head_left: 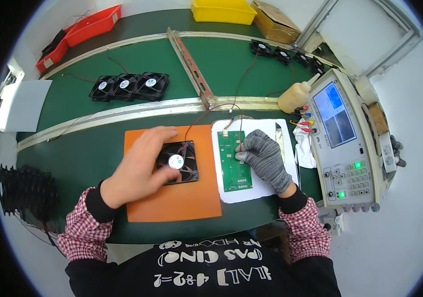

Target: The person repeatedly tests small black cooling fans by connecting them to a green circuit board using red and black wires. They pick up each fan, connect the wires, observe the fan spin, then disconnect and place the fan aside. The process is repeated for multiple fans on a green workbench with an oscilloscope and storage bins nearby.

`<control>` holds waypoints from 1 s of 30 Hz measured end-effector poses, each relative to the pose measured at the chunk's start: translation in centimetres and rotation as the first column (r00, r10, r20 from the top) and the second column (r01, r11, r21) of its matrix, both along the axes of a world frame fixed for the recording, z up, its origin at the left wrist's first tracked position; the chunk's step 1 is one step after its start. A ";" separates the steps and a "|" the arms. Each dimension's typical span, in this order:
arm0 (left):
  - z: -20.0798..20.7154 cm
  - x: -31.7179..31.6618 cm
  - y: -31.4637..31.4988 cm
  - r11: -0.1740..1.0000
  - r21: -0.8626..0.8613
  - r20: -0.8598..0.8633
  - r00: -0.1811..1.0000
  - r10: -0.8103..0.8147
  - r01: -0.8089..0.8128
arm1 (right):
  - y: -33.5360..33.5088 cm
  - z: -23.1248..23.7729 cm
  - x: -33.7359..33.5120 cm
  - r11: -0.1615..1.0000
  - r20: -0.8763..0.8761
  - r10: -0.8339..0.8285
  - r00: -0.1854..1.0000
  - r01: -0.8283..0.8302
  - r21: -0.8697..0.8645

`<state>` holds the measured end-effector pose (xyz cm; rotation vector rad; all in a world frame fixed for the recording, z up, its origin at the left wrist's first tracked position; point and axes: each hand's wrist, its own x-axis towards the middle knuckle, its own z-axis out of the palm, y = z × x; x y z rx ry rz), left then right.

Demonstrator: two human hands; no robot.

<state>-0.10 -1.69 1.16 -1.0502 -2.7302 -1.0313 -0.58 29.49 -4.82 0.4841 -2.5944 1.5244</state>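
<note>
My bare left hand (pixel 142 163) lies across the left side of a black cooling fan (pixel 189 163), its fingers apart and the thumb over the fan's lower part. The fan rests flat on an orange mat (pixel 172 205). In a grey knit glove, my right hand (pixel 263 158) pinches the end of the fan's red and black wire (pixel 241 129) against a green circuit board (pixel 234 173). Its fingertips hide the plug. Under the board is a white pad (pixel 219 184), and a wired connector is at the board's top edge.
Three fans (pixel 125 85) lie back left; several more (pixel 281 55) sit back right. A slotted metal bar (pixel 190 67) crosses the bench. A test instrument (pixel 343 143) and a cream bottle (pixel 294 96) stand right. Stacked black fans (pixel 26 190) are at left; red (pixel 92 27) and yellow bins (pixel 224 11) behind.
</note>
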 end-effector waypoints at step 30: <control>5.2 6.0 -0.6 0.601 0.792 0.478 0.505 -0.719 0.107 | 0.1 -0.2 0.0 0.995 -0.071 0.009 0.997 -0.002 0.103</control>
